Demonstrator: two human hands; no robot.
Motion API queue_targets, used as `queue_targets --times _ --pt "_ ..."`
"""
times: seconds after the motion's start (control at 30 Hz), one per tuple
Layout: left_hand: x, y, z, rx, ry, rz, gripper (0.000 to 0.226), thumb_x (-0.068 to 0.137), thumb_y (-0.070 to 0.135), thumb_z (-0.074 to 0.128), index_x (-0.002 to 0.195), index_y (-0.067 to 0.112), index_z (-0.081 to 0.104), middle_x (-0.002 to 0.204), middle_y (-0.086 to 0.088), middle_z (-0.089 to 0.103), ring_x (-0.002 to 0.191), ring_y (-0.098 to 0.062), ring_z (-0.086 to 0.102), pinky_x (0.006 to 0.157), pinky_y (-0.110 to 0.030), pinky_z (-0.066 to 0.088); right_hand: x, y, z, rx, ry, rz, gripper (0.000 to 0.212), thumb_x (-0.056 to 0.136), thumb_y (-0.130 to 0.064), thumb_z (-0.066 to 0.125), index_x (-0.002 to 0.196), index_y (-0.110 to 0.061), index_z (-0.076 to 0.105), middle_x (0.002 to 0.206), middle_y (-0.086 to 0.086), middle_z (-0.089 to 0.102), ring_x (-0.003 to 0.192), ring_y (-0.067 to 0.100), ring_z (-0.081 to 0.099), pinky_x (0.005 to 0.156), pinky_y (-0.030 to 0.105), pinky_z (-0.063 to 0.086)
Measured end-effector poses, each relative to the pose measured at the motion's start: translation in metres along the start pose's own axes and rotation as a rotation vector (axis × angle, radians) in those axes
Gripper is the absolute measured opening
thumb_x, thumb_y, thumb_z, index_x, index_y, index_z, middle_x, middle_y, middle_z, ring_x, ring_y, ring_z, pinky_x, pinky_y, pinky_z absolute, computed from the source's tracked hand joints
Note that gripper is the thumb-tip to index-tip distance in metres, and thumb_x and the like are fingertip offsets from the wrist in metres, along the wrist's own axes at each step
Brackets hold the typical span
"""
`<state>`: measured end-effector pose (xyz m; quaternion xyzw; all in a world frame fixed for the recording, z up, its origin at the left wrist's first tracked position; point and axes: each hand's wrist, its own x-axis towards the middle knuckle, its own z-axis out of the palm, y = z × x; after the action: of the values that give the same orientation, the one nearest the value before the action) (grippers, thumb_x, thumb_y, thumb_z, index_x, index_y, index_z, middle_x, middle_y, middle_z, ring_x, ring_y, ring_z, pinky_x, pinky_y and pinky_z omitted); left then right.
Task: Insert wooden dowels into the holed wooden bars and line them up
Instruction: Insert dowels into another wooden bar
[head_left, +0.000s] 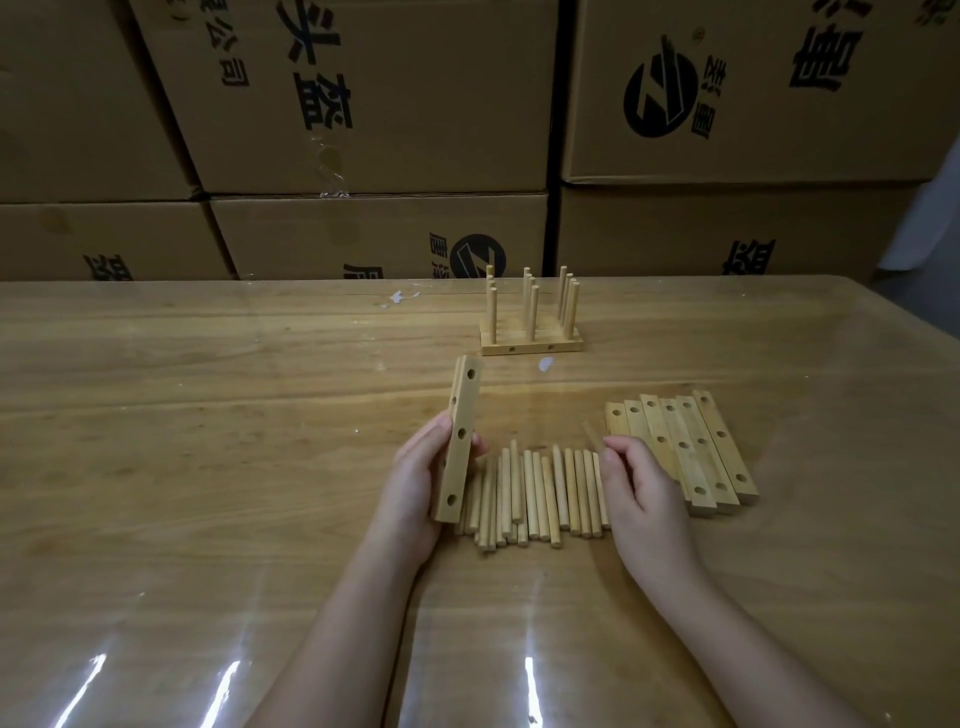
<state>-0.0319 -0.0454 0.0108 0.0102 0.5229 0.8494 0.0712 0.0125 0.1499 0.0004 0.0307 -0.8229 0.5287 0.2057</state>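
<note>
done so far: a few finished bars with dowels standing in them, lined up at the back of the bench
left hand: fingers gripping one empty holed bar, tilted up
right hand: looks like it's pinching a single dowel, bit blurry
still to go: loose dowels between the hands, six-ish empty bars on the right

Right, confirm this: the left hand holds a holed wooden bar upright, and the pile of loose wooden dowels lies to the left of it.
Not quite. In the head view the left hand holds the holed wooden bar upright, but the pile of loose wooden dowels lies to its right.
</note>
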Motion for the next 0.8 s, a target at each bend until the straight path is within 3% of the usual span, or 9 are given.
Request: queue_targets --times 0.1,0.2,0.27,0.37,0.5,0.57,0.67,0.8 --pt "0.0 0.0 -0.002 -0.042 -0.002 -0.004 0.026 0.096 0.023 0.047 0.11 0.009 0.063 0.077 -0.004 0.064 0.074 -0.016 0.062 0.068 -0.026 0.052 0.001 0.004 0.001 0.006 -0.006 0.05 0.017 0.094 -0.02 0.047 0.107 -0.028 0.053 0.069 -0.012 0.054 0.056 -0.002 0.049 0.049 0.012 0.039" --pt "-0.001 0.0 -0.001 -0.032 -0.01 -0.015 0.036 0.087 0.026 0.054 0.12 0.014 0.063 0.077 -0.003 0.065 0.066 -0.012 0.06 0.061 -0.024 0.051 0.002 0.002 -0.002 0.1 0.011 0.097 0.021 0.094 -0.022 0.048 0.105 -0.039 0.053 0.076 -0.009 0.063 0.069 -0.002 0.058 0.058 0.013 0.046" --pt "-0.002 0.001 0.0 -0.014 -0.023 -0.012 0.04 0.081 0.028 0.057 0.119 0.016 0.065 0.077 -0.003 0.066 0.062 -0.01 0.06 0.056 -0.022 0.051 0.003 -0.001 -0.004 0.228 0.013 0.129 0.02 0.095 -0.021 0.046 0.105 -0.035 0.056 0.077 -0.005 0.067 0.065 0.004 0.062 0.057 0.015 0.049" --pt "-0.003 0.001 0.0 0.032 -0.028 -0.014 0.037 0.079 0.029 0.06 0.114 0.019 0.068 0.08 -0.004 0.069 0.064 -0.01 0.062 0.056 -0.021 0.052 0.006 -0.006 -0.005 0.368 0.014 0.155 0.021 0.098 -0.021 0.04 0.105 -0.015 0.058 0.078 -0.001 0.071 0.067 0.013 0.066 0.055 0.018 0.05" --pt "-0.005 0.001 0.002 0.068 -0.02 -0.003 0.035 0.075 0.028 0.063 0.108 0.018 0.07 0.08 -0.005 0.072 0.064 -0.01 0.065 0.055 -0.019 0.051 0.006 -0.01 -0.004 0.409 0.071 0.16 0.016 0.098 -0.027 0.04 0.099 -0.021 0.055 0.088 -0.011 0.071 0.087 0.002 0.064 0.074 0.018 0.048" --pt "-0.006 0.002 0.003 0.096 -0.037 0.0 0.036 0.076 0.028 0.066 0.109 0.015 0.069 0.079 -0.006 0.072 0.062 -0.011 0.065 0.052 -0.02 0.05 0.008 -0.01 -0.006 0.447 0.093 0.204 0.012 0.094 -0.031 0.047 0.097 -0.026 0.058 0.082 -0.017 0.068 0.079 -0.003 0.061 0.073 0.018 0.043" --pt "-0.008 0.003 0.005 0.099 -0.061 -0.015 0.037 0.074 0.026 0.07 0.108 0.011 0.07 0.078 -0.008 0.073 0.065 -0.014 0.068 0.051 -0.021 0.051 0.012 -0.011 -0.013 0.644 0.083 0.267 0.01 0.091 -0.025 0.053 0.091 -0.018 0.06 0.061 -0.01 0.054 0.057 0.004 0.049 0.057 0.02 0.043" --pt "-0.01 0.004 0.005 0.108 -0.096 -0.03 0.026 0.074 0.026 0.068 0.098 0.019 0.076 0.081 -0.009 0.073 0.072 -0.015 0.071 0.053 -0.021 0.053 0.016 -0.01 -0.018 0.791 0.031 0.287 0.005 0.088 -0.01 0.055 0.089 -0.012 0.059 0.067 0.0 0.064 0.064 0.011 0.06 0.06 0.021 0.051"
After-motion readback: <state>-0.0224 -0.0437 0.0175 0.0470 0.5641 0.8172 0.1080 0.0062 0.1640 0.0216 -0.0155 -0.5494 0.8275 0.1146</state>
